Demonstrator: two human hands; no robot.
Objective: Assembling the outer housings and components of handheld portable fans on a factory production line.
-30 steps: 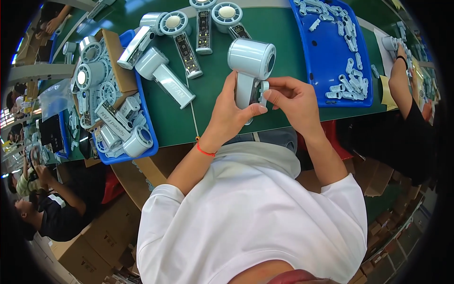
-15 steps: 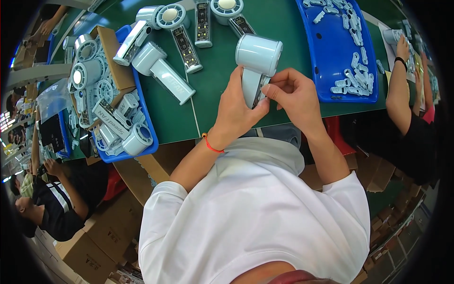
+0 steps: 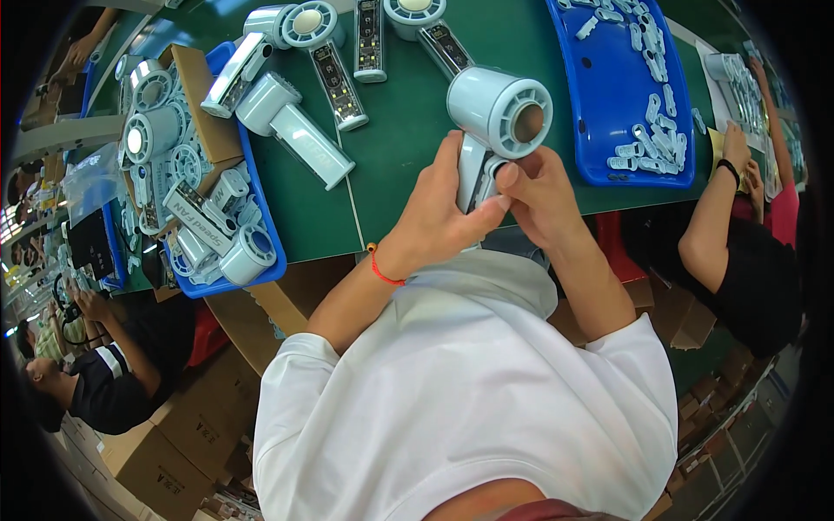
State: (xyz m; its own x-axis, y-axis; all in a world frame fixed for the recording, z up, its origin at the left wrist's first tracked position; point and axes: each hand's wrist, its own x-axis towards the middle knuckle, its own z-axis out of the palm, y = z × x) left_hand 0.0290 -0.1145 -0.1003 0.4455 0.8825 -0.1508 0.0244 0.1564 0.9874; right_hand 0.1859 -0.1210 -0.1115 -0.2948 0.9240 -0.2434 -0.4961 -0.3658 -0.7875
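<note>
A pale blue handheld fan is held up over the near edge of the green table, its round head tilted so that the ringed end faces right. Around its handle my left hand is closed. My right hand is closed at the handle's right side, thumb against a narrow pale blue piece with a rounded end. The right fingers behind the handle are mostly hidden. Beyond the hands, several more fans lie on the table, among them one with a smooth handle and one showing its circuit board.
On the right, a blue tray holds several small pale blue clip-shaped parts. At the left stands another blue tray with fans and a cardboard box. Co-workers sit on both sides, a forearm at the right.
The fan in my hands has turned so its ringed end now shows, and its head has shifted slightly right. My right hand has moved a little lower around the handle.
</note>
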